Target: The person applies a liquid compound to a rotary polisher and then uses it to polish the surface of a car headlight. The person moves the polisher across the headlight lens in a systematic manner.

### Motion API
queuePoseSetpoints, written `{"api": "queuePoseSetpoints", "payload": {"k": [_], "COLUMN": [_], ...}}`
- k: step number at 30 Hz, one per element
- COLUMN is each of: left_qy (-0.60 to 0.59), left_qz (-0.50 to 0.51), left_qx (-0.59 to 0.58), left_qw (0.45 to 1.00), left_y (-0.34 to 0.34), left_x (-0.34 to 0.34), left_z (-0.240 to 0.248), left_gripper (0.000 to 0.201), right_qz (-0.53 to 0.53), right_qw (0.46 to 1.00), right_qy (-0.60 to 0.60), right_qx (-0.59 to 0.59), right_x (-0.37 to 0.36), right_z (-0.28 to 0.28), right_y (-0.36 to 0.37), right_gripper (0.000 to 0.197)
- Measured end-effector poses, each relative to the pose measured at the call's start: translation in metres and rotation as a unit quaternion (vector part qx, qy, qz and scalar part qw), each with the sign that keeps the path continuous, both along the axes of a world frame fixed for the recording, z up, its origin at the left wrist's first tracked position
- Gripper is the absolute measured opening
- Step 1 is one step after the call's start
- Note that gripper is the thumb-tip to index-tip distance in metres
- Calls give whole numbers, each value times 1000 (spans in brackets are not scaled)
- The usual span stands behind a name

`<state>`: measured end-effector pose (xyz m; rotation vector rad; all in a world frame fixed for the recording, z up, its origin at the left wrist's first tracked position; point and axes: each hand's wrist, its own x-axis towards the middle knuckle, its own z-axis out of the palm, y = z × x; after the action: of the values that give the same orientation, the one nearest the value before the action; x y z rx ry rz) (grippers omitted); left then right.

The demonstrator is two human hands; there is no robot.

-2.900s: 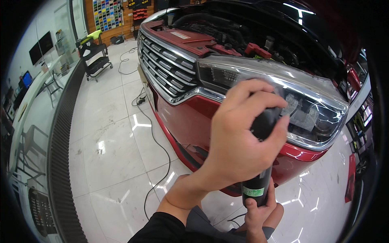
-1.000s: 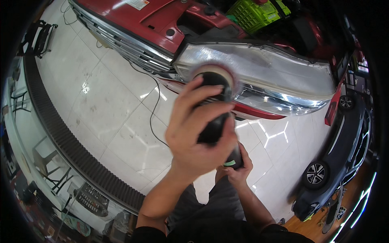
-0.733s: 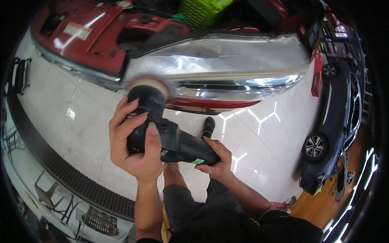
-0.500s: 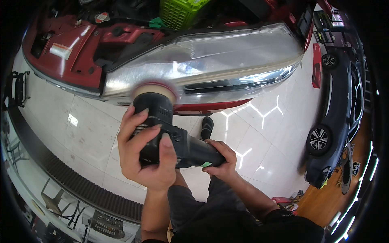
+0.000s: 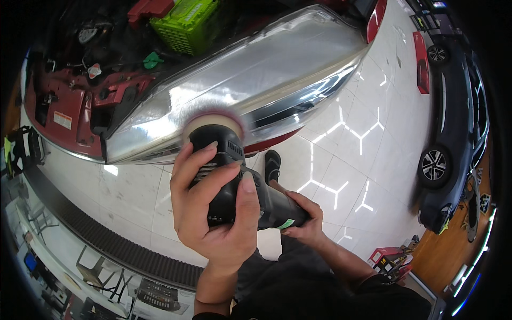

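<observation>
A black polisher [image 5: 226, 176] with a round pale pad [image 5: 216, 124] is in both my hands. My left hand [image 5: 213, 218] wraps round the thick head of the tool, fingers over its top. Around the far end of its handle, my right hand [image 5: 308, 217] is closed. The pad, its reddish rim blurred, is against the lower edge of a car's large clear headlight [image 5: 256, 74]. The headlight's surface looks hazy with bright reflections. What lies under the pad is hidden.
The red car's open engine bay [image 5: 69, 122] holds a bright green box [image 5: 184, 26]. A dark car [image 5: 453, 133] stands at the right on the white tiled floor [image 5: 368, 160]. A dark ribbed strip [image 5: 106, 229] runs along the lower left, near a stool. Red boxes [image 5: 386, 258] lie at lower right.
My view has turned and shifted, so the headlight appears more steeply tilted. The polisher and both hands appear further right and slightly lower, with the pad still at the headlight's lower edge.
</observation>
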<state>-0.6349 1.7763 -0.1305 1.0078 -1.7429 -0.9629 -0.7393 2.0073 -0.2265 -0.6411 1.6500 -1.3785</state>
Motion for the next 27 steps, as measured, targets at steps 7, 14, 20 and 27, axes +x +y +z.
{"api": "queuePoseSetpoints", "payload": {"k": [7,14,20,27], "left_qy": [-21,-37,47,49], "left_qz": [-30,-74,-101,-136], "left_qx": [-27,-50,93,85], "left_qw": [999,995,989,986], "left_y": [19,29,38,13], "left_x": [-51,-97,-135,-114], "left_z": [11,24,33,26], "left_gripper": [27,36,53,48], "right_qz": [-35,-42,-98,-27], "right_qw": [997,995,988,996], "right_qy": [-70,-87,-121,-81], "right_qx": [3,3,2,13], "right_x": [-32,-65,-79,-104], "right_z": [4,6,34,61], "right_y": [22,37,44,41], "right_gripper": [90,93,96,91]}}
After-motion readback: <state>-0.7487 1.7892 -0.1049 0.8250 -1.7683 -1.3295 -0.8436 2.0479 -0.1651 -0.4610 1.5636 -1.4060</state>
